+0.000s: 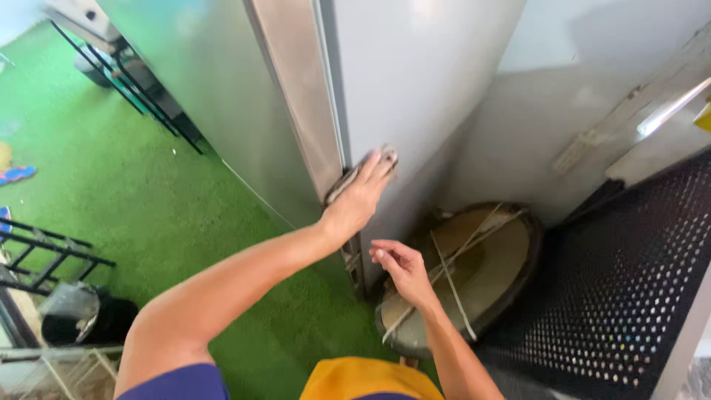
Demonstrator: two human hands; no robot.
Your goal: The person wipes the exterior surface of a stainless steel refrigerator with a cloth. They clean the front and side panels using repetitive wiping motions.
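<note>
My left hand (362,194) presses a small grey cloth (342,183) flat against the side of a tall silver-grey refrigerator (400,81), near its front corner edge. The cloth shows under the palm and at the fingertips. My right hand (398,268) hovers lower and to the right, fingers loosely curled and holding nothing, just in front of a round tan drum-like disc (489,274) with crossed strings that leans against the wall behind the refrigerator.
Green artificial turf (126,200) covers the floor on the left. A black perforated metal panel (622,281) stands at the right. A black metal rack (44,252), a dark bucket (81,315) and a colourful sandal (16,174) lie at the far left.
</note>
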